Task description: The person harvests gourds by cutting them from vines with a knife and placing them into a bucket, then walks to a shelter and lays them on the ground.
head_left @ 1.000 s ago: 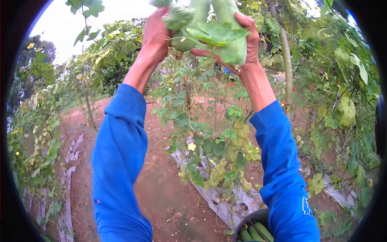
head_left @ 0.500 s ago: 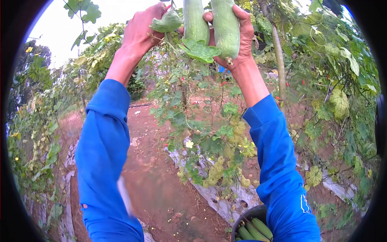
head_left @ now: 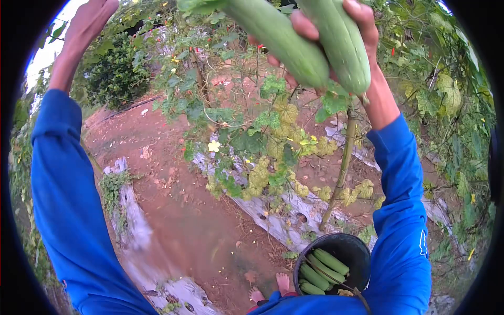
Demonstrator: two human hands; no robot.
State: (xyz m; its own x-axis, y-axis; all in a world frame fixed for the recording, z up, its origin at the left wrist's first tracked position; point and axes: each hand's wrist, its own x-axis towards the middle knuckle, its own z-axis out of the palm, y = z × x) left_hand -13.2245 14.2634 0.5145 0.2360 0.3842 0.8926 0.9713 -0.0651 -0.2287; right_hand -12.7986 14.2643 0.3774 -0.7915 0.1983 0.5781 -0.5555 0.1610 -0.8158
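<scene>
My right hand (head_left: 362, 26) is closed around two pale green luffa gourds, held side by side at the top of the view. One luffa (head_left: 281, 39) slants down to the right; the other luffa (head_left: 341, 47) lies against my palm and thumb. The upper ends of both run near or past the top edge. At the top left is my left hand (head_left: 89, 21), raised apart from the gourds, its fingers curled and partly cut off. What it holds, if anything, is out of sight.
A black bucket (head_left: 359, 254) with several luffas (head_left: 332, 261) in it stands by my feet (head_left: 283, 283). Leafy vines (head_left: 252, 136) climb ahead. A wooden pole (head_left: 344, 163) rises behind the bucket. Plastic mulch sheet (head_left: 273, 220) covers strips of the reddish soil.
My left hand has moved away to the left from the gourds. My right hand has shifted right with both luffas, which now tilt. The view has dipped, showing more of the bucket and my feet.
</scene>
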